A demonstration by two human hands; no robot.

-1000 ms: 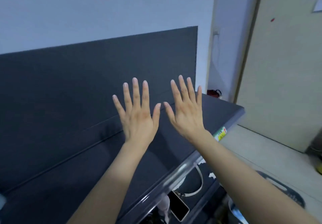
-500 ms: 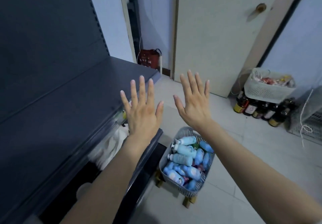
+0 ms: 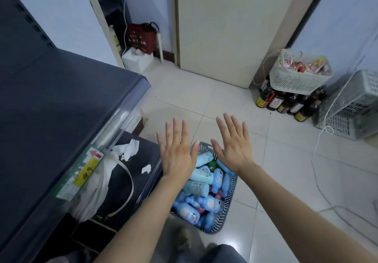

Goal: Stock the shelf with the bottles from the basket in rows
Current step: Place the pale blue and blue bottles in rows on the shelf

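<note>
Open-topped basket, shelf close left

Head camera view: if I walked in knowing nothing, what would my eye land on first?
Two bare hands, the left hand and the right hand, are spread open with straight fingers in the middle of the view, holding nothing. Just beneath them on the tiled floor sits a grey basket heaped with pale blue bottles. At the left is a dark shelf with a yellow price tag on its front edge.

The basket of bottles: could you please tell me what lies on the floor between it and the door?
Only bare floor tiles separate basket and door, in the head view.
</note>
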